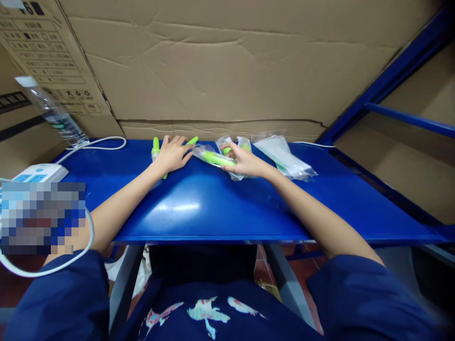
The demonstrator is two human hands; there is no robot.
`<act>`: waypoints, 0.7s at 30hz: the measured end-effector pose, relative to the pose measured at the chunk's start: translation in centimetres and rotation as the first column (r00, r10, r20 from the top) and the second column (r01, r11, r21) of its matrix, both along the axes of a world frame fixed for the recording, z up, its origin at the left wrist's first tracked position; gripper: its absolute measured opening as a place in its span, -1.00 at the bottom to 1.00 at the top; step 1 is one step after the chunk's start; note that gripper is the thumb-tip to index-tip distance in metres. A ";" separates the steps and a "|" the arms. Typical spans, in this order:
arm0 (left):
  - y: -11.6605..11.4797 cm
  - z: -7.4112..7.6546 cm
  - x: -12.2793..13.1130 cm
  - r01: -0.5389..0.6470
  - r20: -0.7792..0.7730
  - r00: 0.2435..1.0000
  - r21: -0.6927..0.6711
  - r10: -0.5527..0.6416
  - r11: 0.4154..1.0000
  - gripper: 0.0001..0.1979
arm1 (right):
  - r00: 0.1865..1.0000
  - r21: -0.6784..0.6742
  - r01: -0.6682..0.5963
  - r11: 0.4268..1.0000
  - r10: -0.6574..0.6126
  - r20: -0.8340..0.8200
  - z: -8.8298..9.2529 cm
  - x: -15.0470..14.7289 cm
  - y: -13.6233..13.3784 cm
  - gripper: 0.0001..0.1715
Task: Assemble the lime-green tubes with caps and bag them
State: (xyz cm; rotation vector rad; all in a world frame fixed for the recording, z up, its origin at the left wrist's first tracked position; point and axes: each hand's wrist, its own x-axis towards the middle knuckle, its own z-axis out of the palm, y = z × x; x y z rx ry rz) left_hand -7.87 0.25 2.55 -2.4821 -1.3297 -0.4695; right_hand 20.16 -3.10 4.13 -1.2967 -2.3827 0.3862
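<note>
My left hand [172, 154] rests palm down near the back of the blue table, its fingers spread over bright green, handle-like pieces. One green piece [156, 144] pokes out on its left side, and another green piece [193, 141] shows beyond the fingertips; their middles are hidden beneath the hand. To the right, my right hand [247, 161] is closed, thumb and fingers around a green stick-shaped item in a clear bag [215, 158]. Behind and below that hand lies more clear packaging [243, 143] with green inside, partly covered. The exact kind of these items cannot be made out.
Flat clear plastic bags [284, 156] lie right of my right hand. A water bottle [57, 116], a white cable [106, 142] and a power strip [37, 174] are at the left. Cardboard [220, 71] walls the back; a blue metal frame [384, 80] rises at the right.
</note>
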 end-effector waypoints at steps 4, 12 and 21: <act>0.1 0.1 0.1 -0.034 0.080 0.996 -0.017 0.036 0.999 -0.56 | 0.997 0.110 -0.069 0.992 0.064 0.049 0.5 0.7 0.0 -0.31; 2.4 0.2 -0.5 0.029 0.407 0.906 -0.345 0.121 0.938 -0.65 | 0.992 0.229 -0.093 0.969 0.071 0.102 0.4 1.7 0.9 -0.26; 3.7 -0.1 -2.5 0.268 0.472 0.879 -0.362 -0.072 0.893 -0.67 | 0.990 0.257 -0.138 0.957 0.133 0.036 0.5 2.6 1.4 -0.26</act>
